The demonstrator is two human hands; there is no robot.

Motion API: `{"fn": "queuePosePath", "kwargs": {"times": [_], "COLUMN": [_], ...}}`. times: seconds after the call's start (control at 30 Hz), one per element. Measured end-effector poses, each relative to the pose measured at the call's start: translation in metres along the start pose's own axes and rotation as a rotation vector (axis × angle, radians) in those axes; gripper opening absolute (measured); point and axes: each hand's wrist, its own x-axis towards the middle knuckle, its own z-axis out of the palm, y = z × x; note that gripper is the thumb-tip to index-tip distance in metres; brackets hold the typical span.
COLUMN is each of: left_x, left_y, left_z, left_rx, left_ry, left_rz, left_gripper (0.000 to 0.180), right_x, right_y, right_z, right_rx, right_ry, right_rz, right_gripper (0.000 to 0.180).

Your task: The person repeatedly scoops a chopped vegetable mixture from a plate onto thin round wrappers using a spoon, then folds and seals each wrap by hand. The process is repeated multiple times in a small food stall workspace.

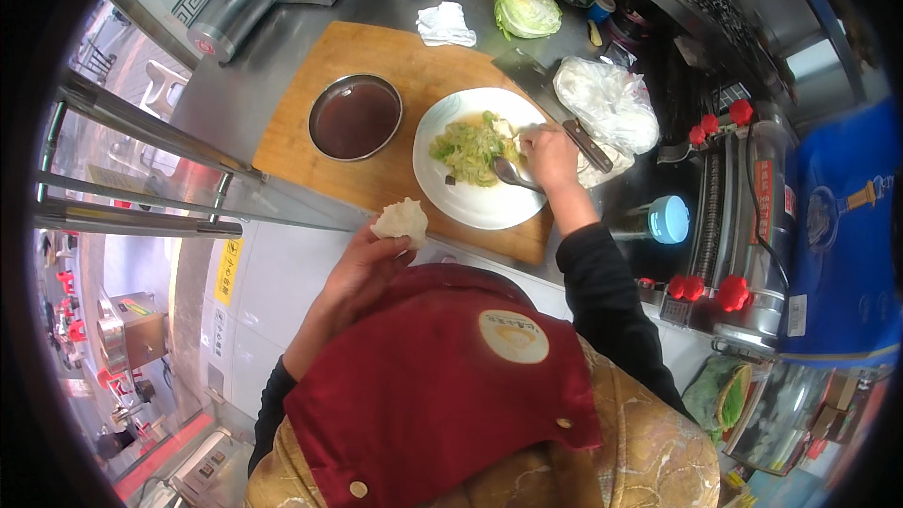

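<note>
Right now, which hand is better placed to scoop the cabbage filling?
Right. The right hand already holds the spoon over the white plate, at the cabbage filling. The left hand is occupied holding the bun.

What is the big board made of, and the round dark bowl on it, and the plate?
The board looks like wood: tan with faint grain. The bowl seems to be metal, with a shiny grey rim. The white plate is glossy, perhaps ceramic or melamine; I can't tell which.
</note>
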Motion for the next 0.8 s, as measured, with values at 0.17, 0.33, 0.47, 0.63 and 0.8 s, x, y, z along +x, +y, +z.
{"fn": "queuePosePath", "kwargs": {"times": [0.17, 0.33, 0.47, 0.63, 0.8], "left_x": [0.007, 0.022, 0.032, 0.031, 0.007], "left_y": [0.005, 0.02, 0.024, 0.014, 0.017], "left_z": [0.012, 0.032, 0.04, 0.035, 0.034], "left_rx": [0.029, 0.129, 0.121, 0.108, 0.238], "left_ry": [-0.034, -0.115, -0.224, -0.195, -0.101], "left_rz": [0.018, 0.059, 0.146, 0.085, 0.093], "left_gripper": [0.052, 0.053, 0.053, 0.051, 0.049], "right_x": [-0.001, -0.026, -0.039, -0.061, -0.102], "right_y": [0.008, -0.02, -0.065, -0.111, -0.166], "right_z": [-0.025, -0.066, -0.097, -0.165, -0.259], "right_rx": [0.982, 2.153, 2.589, 2.551, 2.314], "right_ry": [0.048, -0.184, -0.371, -0.382, -0.725], "right_rz": [0.427, 0.538, 0.224, 0.246, 0.038], "right_gripper": [0.01, 0.019, 0.028, 0.035, 0.023]}}
